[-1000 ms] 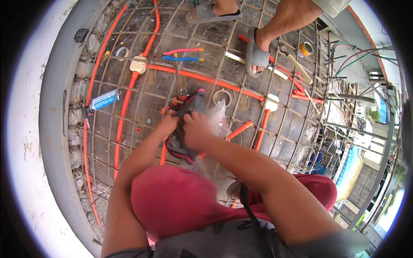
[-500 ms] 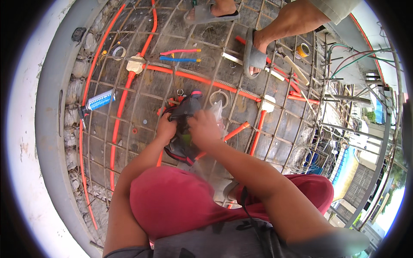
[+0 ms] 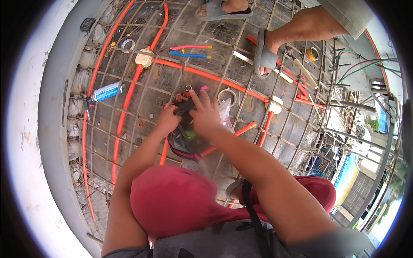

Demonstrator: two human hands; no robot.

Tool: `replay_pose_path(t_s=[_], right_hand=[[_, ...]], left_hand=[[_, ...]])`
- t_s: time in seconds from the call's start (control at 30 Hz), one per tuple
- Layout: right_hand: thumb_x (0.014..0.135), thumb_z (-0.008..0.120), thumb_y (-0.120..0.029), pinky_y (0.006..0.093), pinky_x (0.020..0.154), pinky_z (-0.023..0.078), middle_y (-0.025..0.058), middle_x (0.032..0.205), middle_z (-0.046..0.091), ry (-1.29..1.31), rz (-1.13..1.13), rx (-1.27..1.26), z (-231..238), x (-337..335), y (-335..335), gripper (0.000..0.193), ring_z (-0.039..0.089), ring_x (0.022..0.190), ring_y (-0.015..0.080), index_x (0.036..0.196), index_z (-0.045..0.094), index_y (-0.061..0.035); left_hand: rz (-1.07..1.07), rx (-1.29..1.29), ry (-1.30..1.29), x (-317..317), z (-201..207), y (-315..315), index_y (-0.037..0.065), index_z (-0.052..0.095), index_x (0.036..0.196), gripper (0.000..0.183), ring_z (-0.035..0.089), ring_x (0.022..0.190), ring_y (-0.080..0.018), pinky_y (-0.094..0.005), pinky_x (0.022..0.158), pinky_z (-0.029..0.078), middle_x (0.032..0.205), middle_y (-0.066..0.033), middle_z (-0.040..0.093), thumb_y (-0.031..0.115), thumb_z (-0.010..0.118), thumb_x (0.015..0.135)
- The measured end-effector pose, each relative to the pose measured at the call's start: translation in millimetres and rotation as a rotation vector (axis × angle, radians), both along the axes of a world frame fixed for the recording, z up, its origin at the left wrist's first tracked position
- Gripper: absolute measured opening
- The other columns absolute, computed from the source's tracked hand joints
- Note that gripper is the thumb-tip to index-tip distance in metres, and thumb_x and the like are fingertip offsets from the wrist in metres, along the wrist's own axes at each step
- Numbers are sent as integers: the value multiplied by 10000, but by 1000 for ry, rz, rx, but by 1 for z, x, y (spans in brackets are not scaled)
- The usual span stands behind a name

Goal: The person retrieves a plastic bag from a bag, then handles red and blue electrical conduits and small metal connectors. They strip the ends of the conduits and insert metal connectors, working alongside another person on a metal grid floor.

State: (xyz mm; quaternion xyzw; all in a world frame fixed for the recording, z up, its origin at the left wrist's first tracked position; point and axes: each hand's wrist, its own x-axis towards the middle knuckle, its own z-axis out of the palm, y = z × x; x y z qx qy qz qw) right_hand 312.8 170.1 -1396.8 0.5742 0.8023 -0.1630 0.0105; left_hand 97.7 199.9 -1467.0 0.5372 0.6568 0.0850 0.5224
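A dark bag (image 3: 175,139) with red-pink trim lies on the rebar grid in front of my knees, with something green showing inside it. My left hand (image 3: 168,120) is closed on the bag's left edge. Over the bag's right side is my right hand (image 3: 206,114), its fingers spread toward the far end and holding nothing that shows. Clear plastic (image 3: 224,112) sticks out beside the right hand. A pale ring-shaped roll (image 3: 227,98) lies just beyond it. Much of the bag's opening is hidden under my hands.
Orange conduits (image 3: 206,76) run through the rebar to pale boxes (image 3: 144,59). A blue-and-white tube (image 3: 106,92) lies left. Pink (image 3: 189,47) and blue (image 3: 189,55) rods lie ahead. Another person's slippered foot (image 3: 266,58) stands far right, near a yellow tape roll (image 3: 312,53).
My right hand has gone from bent fingers at the bag to spread fingers reaching farther over it. The left hand keeps its hold. The view has shifted slightly.
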Motion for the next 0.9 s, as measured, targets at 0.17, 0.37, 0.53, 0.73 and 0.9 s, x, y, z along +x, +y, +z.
replay_pose_path(t_s=[0.17, 0.37, 0.53, 0.73, 0.9], right_hand=[[992, 614, -263, 663, 1206, 278, 80, 1786, 292, 73, 20, 26, -14, 3, -5, 242, 268, 1613, 405, 1085, 832, -211], [969, 635, -261, 693, 1200, 264, 77, 1787, 289, 176, -12, 68, -14, -4, -5, 236, 250, 1617, 409, 1081, 836, -212], [928, 684, -294, 710, 1189, 262, 83, 1754, 360, 71, 16, 25, -16, -5, 4, 227, 267, 1611, 404, 1036, 855, -191], [829, 777, -324, 710, 1151, 317, 118, 1674, 444, 66, -35, 98, -32, -7, 1, 231, 295, 1582, 429, 993, 858, -182], [921, 692, -286, 715, 1187, 277, 94, 1736, 389, 152, -56, 22, -30, -17, 0, 199, 291, 1600, 396, 982, 872, -226]], left_hand=[[7, -94, -87, -1, -1, 10, -66, 638, 1383, 570, 749, 1069, -290, -379, 897, 563, 1214, -213, 753, 34, 718, 828], [-30, -105, -103, 3, 6, 17, -66, 645, 1362, 563, 742, 1102, -289, -382, 914, 559, 1227, -205, 752, 7, 701, 807], [-13, -138, -118, 3, 10, 20, -65, 645, 1345, 545, 729, 1088, -277, -380, 912, 554, 1203, -186, 749, 1, 717, 809], [-26, 1, -24, 6, 10, 11, -35, 650, 1348, 513, 734, 1120, -319, -407, 941, 559, 1233, -202, 752, 71, 759, 858], [-96, 84, 147, 6, 9, 10, 18, 669, 1346, 467, 698, 1226, -406, -478, 1020, 544, 1287, -236, 736, 186, 710, 912]])
